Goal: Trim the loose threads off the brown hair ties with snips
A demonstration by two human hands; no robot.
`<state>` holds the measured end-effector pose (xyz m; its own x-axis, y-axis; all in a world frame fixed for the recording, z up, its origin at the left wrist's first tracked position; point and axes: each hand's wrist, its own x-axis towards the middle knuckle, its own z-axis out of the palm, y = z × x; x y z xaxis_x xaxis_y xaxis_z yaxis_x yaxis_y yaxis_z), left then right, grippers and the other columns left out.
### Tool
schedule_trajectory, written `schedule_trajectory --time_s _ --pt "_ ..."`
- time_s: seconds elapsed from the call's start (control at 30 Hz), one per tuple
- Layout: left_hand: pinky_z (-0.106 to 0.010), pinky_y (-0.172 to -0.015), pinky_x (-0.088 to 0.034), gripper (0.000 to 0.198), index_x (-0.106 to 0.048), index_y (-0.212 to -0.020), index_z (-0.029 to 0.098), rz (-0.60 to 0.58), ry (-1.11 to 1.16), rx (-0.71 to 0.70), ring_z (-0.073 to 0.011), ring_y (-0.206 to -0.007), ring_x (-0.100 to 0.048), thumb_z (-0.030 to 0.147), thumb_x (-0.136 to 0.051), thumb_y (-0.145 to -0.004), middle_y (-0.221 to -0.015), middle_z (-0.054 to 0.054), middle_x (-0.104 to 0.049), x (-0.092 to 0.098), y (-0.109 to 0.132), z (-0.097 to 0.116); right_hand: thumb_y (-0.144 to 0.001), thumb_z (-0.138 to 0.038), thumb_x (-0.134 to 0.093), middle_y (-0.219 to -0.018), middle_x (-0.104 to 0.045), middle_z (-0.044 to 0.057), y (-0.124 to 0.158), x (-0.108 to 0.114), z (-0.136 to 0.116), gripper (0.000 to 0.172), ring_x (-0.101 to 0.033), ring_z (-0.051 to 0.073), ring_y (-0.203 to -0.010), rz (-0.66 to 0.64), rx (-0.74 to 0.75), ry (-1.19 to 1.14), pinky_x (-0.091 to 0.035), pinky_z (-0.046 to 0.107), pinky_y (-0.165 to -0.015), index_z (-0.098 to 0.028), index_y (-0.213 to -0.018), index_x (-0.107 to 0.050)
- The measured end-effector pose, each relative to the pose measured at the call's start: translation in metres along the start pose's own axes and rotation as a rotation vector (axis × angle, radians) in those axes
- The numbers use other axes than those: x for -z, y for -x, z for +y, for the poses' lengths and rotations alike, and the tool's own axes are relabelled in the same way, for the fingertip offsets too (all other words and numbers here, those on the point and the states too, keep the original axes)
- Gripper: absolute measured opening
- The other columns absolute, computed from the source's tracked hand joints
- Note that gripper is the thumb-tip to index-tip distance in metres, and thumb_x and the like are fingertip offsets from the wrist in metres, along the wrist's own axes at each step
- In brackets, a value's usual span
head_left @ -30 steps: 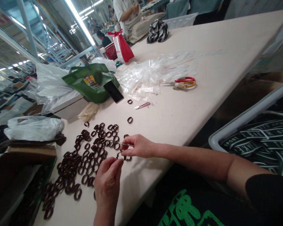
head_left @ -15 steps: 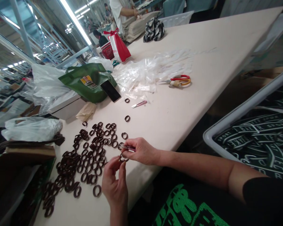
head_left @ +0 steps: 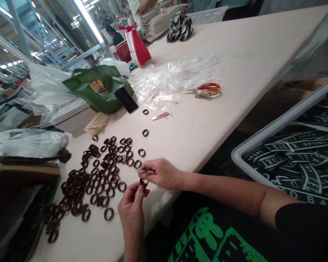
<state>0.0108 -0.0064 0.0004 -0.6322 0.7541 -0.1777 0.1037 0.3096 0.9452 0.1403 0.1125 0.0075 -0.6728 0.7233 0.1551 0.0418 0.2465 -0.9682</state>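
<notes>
Between the fingertips of my left hand [head_left: 132, 207] is a small dark brown ring [head_left: 141, 181], pinched near the table's front edge. My right hand [head_left: 162, 174], just above and to the right, is closed around thread snips [head_left: 143, 170]. Their blades point left over the loose rings, close to the held one. A wide pile of the same brown rings [head_left: 98, 182] spreads over the table to the left of my hands. A few single rings lie apart from it, one of them a ring [head_left: 145, 133] farther back.
On the pale table [head_left: 196, 134] lie a second pair of snips [head_left: 160, 116], red-and-yellow scissors [head_left: 207, 90], clear plastic bags [head_left: 164, 80], a phone [head_left: 126, 100] and a green bag [head_left: 98, 87]. An open carton [head_left: 24, 174] stands left. A bin [head_left: 236, 154] of printed bands stands right.
My left fingers have turned the ring, which now shows more edge-on. The snips stay in my right hand, close by. The whole view has shifted slightly.
</notes>
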Motion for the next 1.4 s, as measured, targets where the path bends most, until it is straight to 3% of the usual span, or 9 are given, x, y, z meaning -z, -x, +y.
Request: schedule_trajectory --time_s 0.13,0.33,0.53,0.63,0.77,0.9,1.0,1.17,1.4 --pt "-0.028 -0.077 -0.051 0.033 -0.074 -0.088 0.016 -0.046 0.107 0.007 -0.0144 -0.073 -0.063 0.044 -0.078 -0.072 -0.076 -0.003 -0.07 0.001 0.001 -0.01 -0.087 -0.026 -0.064 -0.07 -0.063 -0.001 0.0 -0.001 0.01 0.012 -0.052 0.009 -0.062 -0.051 -0.082 -0.086 -0.039 0.019 -0.06 -0.015 -0.086 -0.067" --pt "-0.032 -0.098 -0.047 0.018 -0.074 -0.073 0.019 0.039 0.355 -0.034 -0.021 -0.109 -0.062 0.035 -0.081 -0.069 -0.113 -0.006 -0.071 -0.012 0.004 -0.008 -0.087 -0.033 -0.065 -0.065 -0.062 -0.002 0.004 -0.009 0.011 0.022 -0.053 0.007 -0.057 -0.198 -0.37 -0.483 -0.039 0.017 -0.052 -0.013 -0.078 -0.06" --pt "-0.026 -0.079 -0.053 0.025 -0.076 -0.081 0.018 0.042 0.553 0.086 -0.0174 -0.088 -0.068 0.034 -0.084 -0.063 -0.091 -0.006 -0.075 -0.019 0.005 0.0 -0.089 -0.038 -0.062 -0.065 -0.06 -0.002 0.011 -0.018 0.006 0.024 -0.052 0.009 -0.056 -0.246 -0.458 -0.487 -0.037 0.018 -0.045 -0.014 -0.091 -0.063" --pt "-0.028 -0.082 -0.054 0.026 -0.076 -0.08 0.018 0.122 0.502 0.069 -0.0172 -0.086 -0.069 0.033 -0.084 -0.062 -0.087 -0.005 -0.076 -0.016 0.005 0.0 -0.089 -0.044 -0.062 -0.066 -0.058 -0.002 0.015 -0.014 0.007 0.031 -0.046 0.008 -0.055 -0.194 -0.325 -0.339 -0.035 0.019 -0.049 -0.014 -0.082 -0.061" --pt "-0.033 -0.089 -0.054 0.03 -0.076 -0.09 0.017 0.264 0.252 0.025 -0.0179 -0.086 -0.07 0.034 -0.083 -0.065 -0.09 -0.005 -0.077 -0.007 0.007 -0.002 -0.093 -0.041 -0.056 -0.064 -0.051 -0.004 0.017 0.001 0.005 0.03 -0.043 0.008 -0.059 -0.07 -0.075 -0.031 -0.034 0.021 -0.056 -0.015 -0.079 -0.06" --pt "-0.029 -0.082 -0.056 0.032 -0.077 -0.093 0.019 0.258 0.093 -0.069 -0.0178 -0.085 -0.07 0.036 -0.083 -0.067 -0.092 -0.005 -0.077 -0.002 0.01 0.0 -0.095 -0.033 -0.051 -0.074 -0.058 0.0 0.016 0.011 0.002 0.024 -0.049 0.011 -0.067 0.018 0.187 0.276 -0.037 0.023 -0.063 -0.016 -0.084 -0.06" --pt "-0.029 -0.08 -0.056 0.031 -0.077 -0.094 0.019 0.224 0.027 -0.131 -0.0175 -0.083 -0.07 0.038 -0.081 -0.07 -0.092 -0.005 -0.076 -0.002 0.009 -0.001 -0.095 -0.035 -0.051 -0.076 -0.059 0.002 0.017 0.01 0.0 0.025 -0.051 0.013 -0.067 0.043 0.336 0.49 -0.035 0.025 -0.06 -0.016 -0.081 -0.058" --pt "-0.031 -0.083 -0.055 0.027 -0.076 -0.093 0.019 0.175 -0.094 -0.335 -0.0172 -0.083 -0.067 0.039 -0.076 -0.075 -0.092 -0.005 -0.073 -0.001 0.005 -0.005 -0.1 -0.038 -0.044 -0.079 -0.06 0.004 0.019 0.005 -0.002 0.032 -0.051 0.014 -0.063 0.056 0.426 0.728 -0.031 0.027 -0.052 -0.016 -0.083 -0.059" --pt "-0.029 -0.078 -0.053 0.021 -0.077 -0.092 0.022 0.193 -0.312 -0.5 -0.0167 -0.077 -0.066 0.038 -0.071 -0.079 -0.088 -0.004 -0.073 -0.001 0.005 0.001 -0.101 -0.036 -0.042 -0.078 -0.061 0.005 0.016 0.003 -0.002 0.034 -0.053 0.013 -0.062 0.033 0.434 0.808 -0.03 0.028 -0.052 -0.015 -0.082 -0.06"
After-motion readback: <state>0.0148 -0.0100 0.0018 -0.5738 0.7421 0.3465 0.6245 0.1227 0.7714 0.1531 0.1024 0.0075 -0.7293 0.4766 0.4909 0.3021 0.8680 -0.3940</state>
